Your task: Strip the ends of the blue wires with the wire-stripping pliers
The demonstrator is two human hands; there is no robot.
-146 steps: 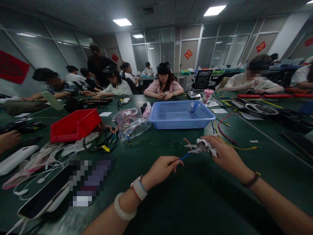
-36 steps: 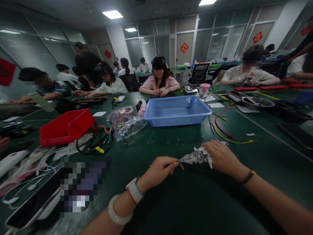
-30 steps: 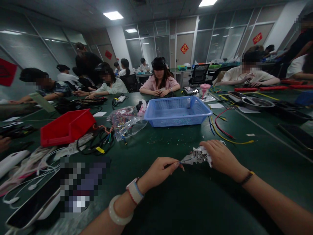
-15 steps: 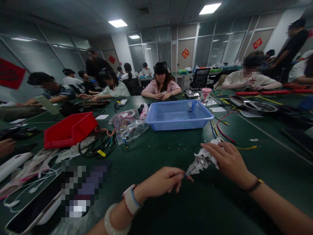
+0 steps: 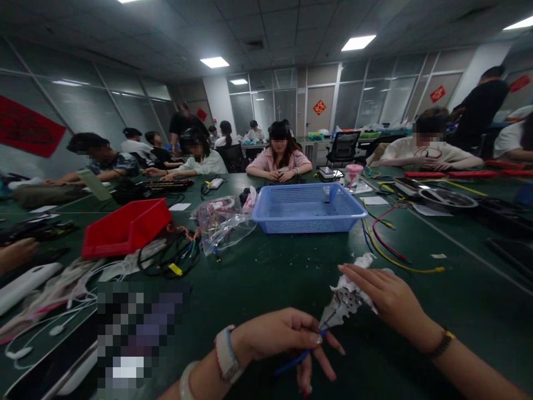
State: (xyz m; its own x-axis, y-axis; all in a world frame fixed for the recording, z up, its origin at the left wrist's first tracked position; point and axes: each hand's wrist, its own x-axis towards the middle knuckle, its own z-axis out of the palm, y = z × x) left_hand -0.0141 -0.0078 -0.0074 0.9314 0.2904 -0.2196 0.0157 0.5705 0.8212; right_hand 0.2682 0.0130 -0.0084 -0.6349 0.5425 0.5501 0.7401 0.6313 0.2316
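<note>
Pinching left hand (image 5: 287,333): lower centre, thumb and forefinger closed on blue wire (image 5: 292,363), others spread.
Progress: seemingly midway; wire meets the tips of pliers (image 5: 340,304), whether bared I cannot tell.
Right hand (image 5: 395,303): lower right, curled over the pliers' white wrapping (image 5: 363,265).
Green tabletop (image 5: 250,286): red bin (image 5: 110,238) left, blue basket (image 5: 308,225) centre.
Room: red poster (image 5: 25,125) upper left, glass partitions (image 5: 264,111).

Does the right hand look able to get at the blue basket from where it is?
Probably, though it is occupied: the right hand holds the metal pliers. Nothing seems to stand between that hand and the blue basket.
</note>
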